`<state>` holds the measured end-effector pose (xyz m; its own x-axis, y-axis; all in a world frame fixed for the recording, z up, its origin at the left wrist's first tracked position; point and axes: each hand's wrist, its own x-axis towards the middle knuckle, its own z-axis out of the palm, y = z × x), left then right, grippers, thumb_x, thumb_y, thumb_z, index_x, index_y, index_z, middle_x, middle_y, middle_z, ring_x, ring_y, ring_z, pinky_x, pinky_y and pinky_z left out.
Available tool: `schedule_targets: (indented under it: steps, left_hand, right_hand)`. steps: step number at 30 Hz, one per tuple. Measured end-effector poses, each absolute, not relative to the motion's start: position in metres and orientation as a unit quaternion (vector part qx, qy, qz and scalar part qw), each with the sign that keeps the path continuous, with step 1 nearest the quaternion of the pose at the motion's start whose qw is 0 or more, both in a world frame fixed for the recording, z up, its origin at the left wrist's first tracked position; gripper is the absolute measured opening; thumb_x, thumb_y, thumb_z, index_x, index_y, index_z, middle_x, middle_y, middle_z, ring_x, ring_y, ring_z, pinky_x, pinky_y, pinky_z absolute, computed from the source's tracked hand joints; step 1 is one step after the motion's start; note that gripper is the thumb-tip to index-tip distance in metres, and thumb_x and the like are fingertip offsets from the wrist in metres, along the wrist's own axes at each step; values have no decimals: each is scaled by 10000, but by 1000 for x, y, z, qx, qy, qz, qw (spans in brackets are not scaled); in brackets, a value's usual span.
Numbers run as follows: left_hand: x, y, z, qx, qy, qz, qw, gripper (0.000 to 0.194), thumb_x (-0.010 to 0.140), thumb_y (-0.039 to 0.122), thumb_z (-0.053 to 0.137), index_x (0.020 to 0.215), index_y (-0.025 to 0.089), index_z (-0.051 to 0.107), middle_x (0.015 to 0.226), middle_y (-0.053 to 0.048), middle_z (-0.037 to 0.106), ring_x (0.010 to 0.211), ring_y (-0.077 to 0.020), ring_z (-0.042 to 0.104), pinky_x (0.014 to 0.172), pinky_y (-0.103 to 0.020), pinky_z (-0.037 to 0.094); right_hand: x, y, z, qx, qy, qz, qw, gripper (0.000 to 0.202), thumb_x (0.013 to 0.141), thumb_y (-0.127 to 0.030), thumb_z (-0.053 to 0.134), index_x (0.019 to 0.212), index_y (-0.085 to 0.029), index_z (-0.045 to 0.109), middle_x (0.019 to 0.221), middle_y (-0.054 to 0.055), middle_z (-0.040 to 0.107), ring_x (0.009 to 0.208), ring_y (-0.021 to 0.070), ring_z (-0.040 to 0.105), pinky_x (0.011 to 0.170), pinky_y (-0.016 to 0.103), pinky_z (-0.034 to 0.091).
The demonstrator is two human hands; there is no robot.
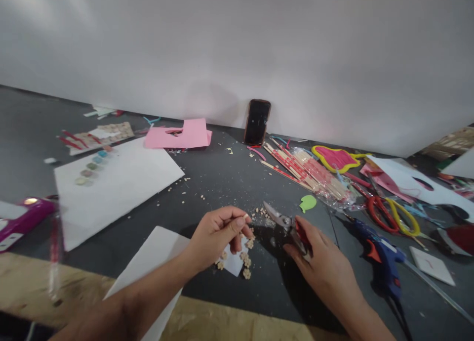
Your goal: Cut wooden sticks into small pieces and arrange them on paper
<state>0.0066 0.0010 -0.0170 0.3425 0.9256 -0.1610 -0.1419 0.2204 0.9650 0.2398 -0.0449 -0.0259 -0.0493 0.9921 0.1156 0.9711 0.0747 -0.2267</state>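
Note:
My left hand is closed in a pinch, with a tiny pale piece at the fingertips; it looks like a bit of wood, though most is hidden. In my right hand is a pair of pruning shears with red on the handle, its blades pointing up and left towards the other hand. Small flower-shaped wooden pieces lie below my left hand, partly over a white scrap of paper. Cut bits are scattered around the blade tip.
A blue glue gun, red-handled scissors and yellow-handled scissors lie right. Chopsticks lie behind the shears. A phone leans on the wall near pink foam. White sheets and a purple tool are left.

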Motion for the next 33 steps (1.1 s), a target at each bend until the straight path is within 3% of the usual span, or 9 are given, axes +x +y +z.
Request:
schedule_targets:
  steps: [3, 7, 13, 17, 20, 23, 26, 33]
  left_hand:
    - [5, 4, -18, 441, 400, 435, 676, 206, 801, 331, 584, 833, 128, 591, 654, -18, 652, 404, -50, 502, 401, -169, 408]
    - [3, 10, -17, 391, 387, 465, 694, 216, 770, 341, 622, 804, 129, 596, 626, -2, 641, 387, -39, 479, 380, -152, 379]
    - [-2, 15, -15, 338, 357, 500, 713, 250, 727, 356, 659, 802, 130, 585, 608, 8, 629, 392, -33, 466, 367, -138, 359]
    - [-3, 16, -15, 328, 345, 509, 717, 261, 720, 359, 662, 804, 125, 584, 617, 1, 625, 404, -35, 467, 370, -136, 352]
    - [-3, 15, -15, 325, 330, 510, 725, 267, 710, 361, 669, 798, 121, 591, 616, -3, 621, 402, -39, 470, 366, -139, 350]
    - [-5, 16, -14, 326, 314, 514, 729, 274, 710, 373, 665, 802, 125, 594, 615, -3, 621, 400, -41, 476, 372, -140, 359]
    - [-7, 17, -14, 328, 304, 519, 729, 287, 727, 402, 639, 830, 137, 594, 604, 3, 621, 385, -40, 473, 363, -136, 348]
    - [-10, 21, -13, 330, 285, 523, 733, 279, 745, 414, 618, 823, 146, 603, 578, 11, 625, 345, -33, 448, 346, -138, 323]
  right_hand:
    - [245, -39, -24, -708, -690, 56, 138, 569, 807, -496, 470, 1278, -195, 365, 1163, 104, 569, 1009, 229, 572, 799, 356, 465]
    - [254, -29, -25, -725, -672, 20, 149, 581, 817, -465, 453, 1295, -156, 337, 1128, 117, 566, 1032, 229, 544, 849, 365, 436]
    - [258, -22, -24, -752, -651, -34, 98, 617, 799, -454, 462, 1291, -100, 346, 1071, 171, 549, 968, 287, 550, 758, 423, 446]
    - [252, -19, -4, -731, -679, -49, 50, 488, 820, -405, 454, 1236, -151, 435, 1197, 172, 497, 1109, 344, 444, 799, 513, 402]
    - [243, -1, 17, -683, -729, -41, 20, 310, 848, -305, 447, 1131, -205, 528, 1222, 95, 507, 1163, 283, 408, 895, 490, 364]
    - [230, 33, 28, -641, -768, -17, 2, 295, 873, -284, 456, 1146, -185, 508, 1123, 64, 565, 1052, 196, 507, 900, 414, 399]
    - [216, 73, 23, -630, -776, 5, -12, 314, 859, -351, 501, 1119, -175, 519, 1111, 62, 557, 931, 175, 564, 793, 394, 474]
    - [201, 133, -5, -654, -755, 1, -43, 320, 854, -346, 510, 1124, -174, 515, 1127, 66, 546, 940, 179, 560, 788, 394, 478]
